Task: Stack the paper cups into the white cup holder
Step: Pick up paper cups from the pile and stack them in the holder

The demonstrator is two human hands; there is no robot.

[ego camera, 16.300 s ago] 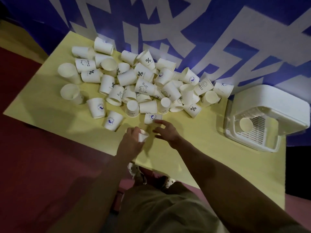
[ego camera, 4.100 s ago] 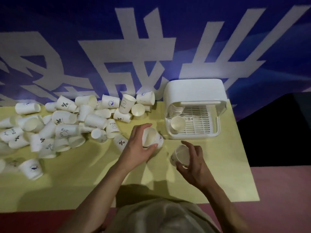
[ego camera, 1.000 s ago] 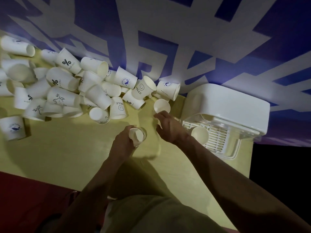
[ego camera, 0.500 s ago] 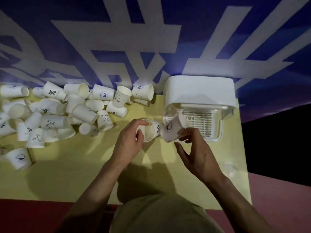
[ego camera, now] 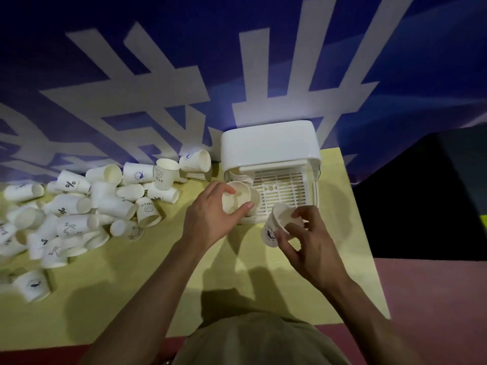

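holder (ego camera: 268, 143) front behind left hand (ego camera: 210, 214)

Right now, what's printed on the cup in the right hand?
A small dark blue whale-like logo on the white cup, seen in the head view.

- A left hand (ego camera: 210, 214) is gripping a paper cup (ego camera: 235, 197) at the open front of a white cup holder (ego camera: 268, 146), mouth facing the camera.
- A right hand (ego camera: 307, 246) is holding a second cup (ego camera: 275, 223) with a blue print, tilted, just in front of the holder.
- A pile of loose cups (ego camera: 87, 206) is lying at the left on a yellow table (ego camera: 126, 299).
- A blue wall with white characters (ego camera: 158, 75) is standing behind.
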